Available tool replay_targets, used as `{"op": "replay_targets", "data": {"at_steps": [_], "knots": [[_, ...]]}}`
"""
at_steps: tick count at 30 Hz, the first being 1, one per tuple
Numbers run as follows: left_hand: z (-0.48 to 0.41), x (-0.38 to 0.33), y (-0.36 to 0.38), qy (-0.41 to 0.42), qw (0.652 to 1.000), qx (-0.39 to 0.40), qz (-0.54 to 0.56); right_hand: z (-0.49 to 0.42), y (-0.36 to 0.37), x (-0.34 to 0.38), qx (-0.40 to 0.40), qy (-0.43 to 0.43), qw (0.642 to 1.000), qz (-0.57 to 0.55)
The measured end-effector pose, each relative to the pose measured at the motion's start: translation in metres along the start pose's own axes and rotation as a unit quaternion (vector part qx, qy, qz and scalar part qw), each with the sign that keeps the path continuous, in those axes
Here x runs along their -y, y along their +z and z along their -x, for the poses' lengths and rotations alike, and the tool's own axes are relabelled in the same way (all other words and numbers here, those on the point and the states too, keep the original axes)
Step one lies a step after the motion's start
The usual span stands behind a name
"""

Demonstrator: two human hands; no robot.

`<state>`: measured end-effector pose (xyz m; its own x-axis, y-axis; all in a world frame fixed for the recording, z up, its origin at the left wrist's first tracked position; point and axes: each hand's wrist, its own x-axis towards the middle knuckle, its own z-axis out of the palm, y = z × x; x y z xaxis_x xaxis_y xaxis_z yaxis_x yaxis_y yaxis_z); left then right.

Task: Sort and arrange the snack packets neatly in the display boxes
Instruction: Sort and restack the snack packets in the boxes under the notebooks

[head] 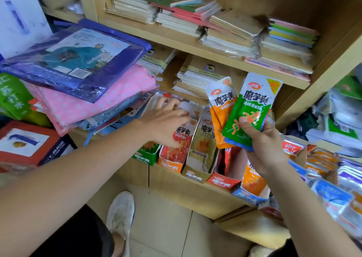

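A row of display boxes stands on a low wooden shelf: green (144, 154), orange (170, 165), tan (195, 175), red (223, 182) and blue (247, 195). My left hand (166, 123) reaches over the left boxes, fingers spread and resting on the red-orange packets (181, 139) that stand in the orange box. My right hand (262, 145) holds up two packets above the red box, a green one (251, 111) in front and an orange one (219, 107) behind it. The thumb presses on the green packet.
Stacked notebooks (215, 27) fill the wooden shelves behind. A pile of bagged raincoats, blue (74, 60) and pink (94, 101), overhangs at the left. More flat snack packs (333, 188) lie at the right. My white shoe (120, 215) stands on the tiled floor below.
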<state>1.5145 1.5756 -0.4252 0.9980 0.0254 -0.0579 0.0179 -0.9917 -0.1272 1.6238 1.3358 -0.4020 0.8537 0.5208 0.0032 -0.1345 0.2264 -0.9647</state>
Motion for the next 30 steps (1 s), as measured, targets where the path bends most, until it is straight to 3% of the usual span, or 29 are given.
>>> {"op": "replay_targets", "data": {"at_steps": [6,14,19,21,24,30], "knots": [[-0.02,0.001,-0.001,-0.001,0.999,0.014,-0.051,0.001,-0.005,-0.011,0.001,0.013,1.0,0.003],[-0.016,0.007,-0.014,-0.008,0.998,-0.007,0.063,0.0,-0.005,-0.016,0.003,-0.001,1.0,0.022],[0.043,-0.002,-0.014,0.023,0.978,-0.083,0.189,0.001,-0.004,-0.017,-0.003,-0.002,1.0,0.02],[0.068,-0.007,-0.009,0.049,0.978,-0.05,0.197,0.001,-0.004,-0.017,-0.002,-0.001,1.0,0.02],[0.087,-0.007,-0.01,0.021,0.972,-0.013,0.232,0.001,-0.004,-0.016,-0.005,0.003,1.0,0.019],[0.047,0.004,-0.025,-0.01,0.942,-0.12,0.313,0.002,-0.004,-0.015,-0.007,0.002,1.0,0.025]]}}
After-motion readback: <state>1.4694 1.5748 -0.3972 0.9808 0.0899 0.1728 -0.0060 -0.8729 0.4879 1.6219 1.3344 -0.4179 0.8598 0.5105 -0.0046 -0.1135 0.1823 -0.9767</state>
